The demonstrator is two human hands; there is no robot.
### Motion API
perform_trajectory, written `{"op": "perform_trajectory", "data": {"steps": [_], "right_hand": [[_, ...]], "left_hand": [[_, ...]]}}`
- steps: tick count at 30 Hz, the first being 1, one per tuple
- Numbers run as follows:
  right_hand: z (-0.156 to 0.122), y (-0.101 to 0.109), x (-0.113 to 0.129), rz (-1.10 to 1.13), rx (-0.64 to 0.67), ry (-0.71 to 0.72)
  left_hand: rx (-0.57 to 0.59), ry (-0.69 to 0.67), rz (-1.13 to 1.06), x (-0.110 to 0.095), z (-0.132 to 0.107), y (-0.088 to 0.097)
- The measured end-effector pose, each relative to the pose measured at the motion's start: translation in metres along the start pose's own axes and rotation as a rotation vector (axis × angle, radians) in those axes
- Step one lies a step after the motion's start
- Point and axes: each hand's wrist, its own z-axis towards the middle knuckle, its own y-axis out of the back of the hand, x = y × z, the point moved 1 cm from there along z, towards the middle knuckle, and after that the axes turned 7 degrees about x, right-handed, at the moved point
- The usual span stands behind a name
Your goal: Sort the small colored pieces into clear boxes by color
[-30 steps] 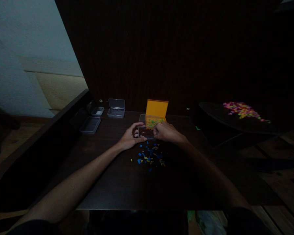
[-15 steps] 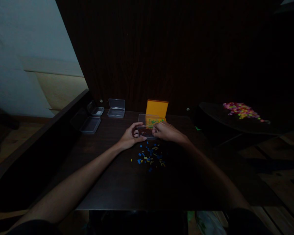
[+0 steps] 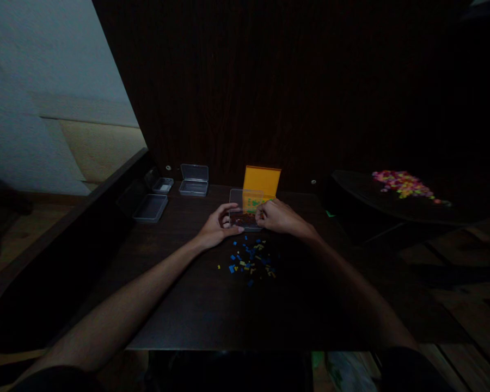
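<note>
My left hand point(image 3: 217, 226) curls its fingers and thumb around the left side of a clear plastic box point(image 3: 251, 229), which stands with its lid raised. Small reddish-brown pieces point(image 3: 245, 219) lie inside it. Over the box's right part, my right hand point(image 3: 278, 216) has its fingertips pinched together; whatever they hold is too small or hidden. Behind the clear box an orange case point(image 3: 262, 181) is open, with green pieces point(image 3: 253, 202) in it, partly seen through the clear lid. Small blue and yellow building bricks point(image 3: 251, 259) lie scattered on the dark table just in front.
Three more open clear boxes stand at the back left: one box point(image 3: 194, 188), a smaller box point(image 3: 163, 185) and a larger box point(image 3: 152, 209). A pile of pink and yellow pieces point(image 3: 404, 184) rests on a dark surface at right. A raised side panel point(image 3: 65, 239) borders the left.
My right hand has shifted very slightly to the right over the clear box, still pinched. My left hand stays at the box's left side.
</note>
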Motion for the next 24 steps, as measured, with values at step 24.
{"op": "perform_trajectory", "data": {"steps": [24], "right_hand": [[0.0014, -0.0024, -0.0014, -0.014, 0.016, 0.097]], "left_hand": [[0.0, -0.006, 0.008, 0.0012, 0.0, 0.001]]}}
